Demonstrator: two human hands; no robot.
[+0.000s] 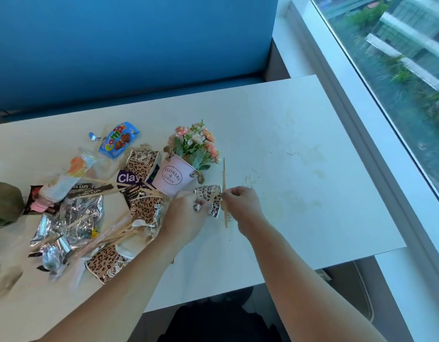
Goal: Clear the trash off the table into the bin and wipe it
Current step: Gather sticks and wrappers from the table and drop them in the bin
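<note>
Centre of view: leopard-print paper cup (209,197) lying sideways, gripped in the curled fingers of the left hand (186,211). At three o'clock of it, wooden stir stick (223,176) held upright, pinched between thumb and fingers of the right hand (240,203); against or just beside the cup, contact unclear. Remaining trash heaped at nine o'clock on the white table (324,144): other leopard cups (141,165), foil wrappers (65,218), Combo wrapper (118,143), loose stirrers. Bin out of view. Crumbs (250,180) and pale stains at three o'clock, not yet wiped.

Hazards, as judged: dregs spilled from a cup carried on its side; stick dropped from so light a pinch; pink flower pail (172,177), close at eleven o'clock, toppled by the left wrist or swept off with the rubbish.

Containers: pail filled with pink and white flowers (196,144); held cup's interior hidden; other cups tipped or crushed, contents not discernible.
</note>
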